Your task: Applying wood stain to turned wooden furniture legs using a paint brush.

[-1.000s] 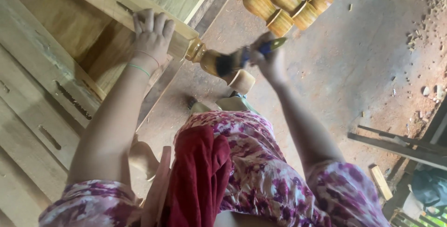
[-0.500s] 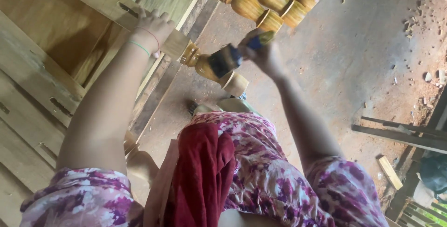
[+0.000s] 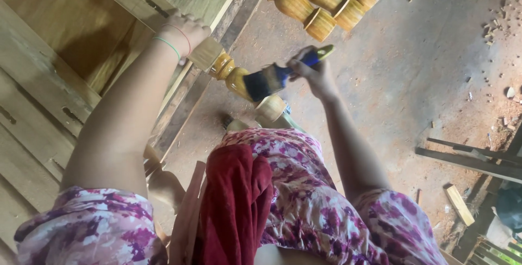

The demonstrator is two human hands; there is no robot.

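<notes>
Left hand (image 3: 185, 31) is clamped on the square end of the turned wooden leg (image 3: 239, 77), steadying it at scene centre, so the right hand (image 3: 315, 74), closed on the brush (image 3: 274, 77), can coat its curves.

Soft daylight, a warm colour, some blur near the hands

We see even daylight on the dirt floor (image 3: 435, 80) beyond the right hand (image 3: 315, 74), without glare. Under the left hand (image 3: 185, 31) the wooden frame (image 3: 65, 36) holds a deep shadow. The brush (image 3: 272, 79) in the right hand is a little smeared by motion. The flowered sleeves (image 3: 87, 227) nearest to us are soft, and straight boards bend at the edges.
</notes>
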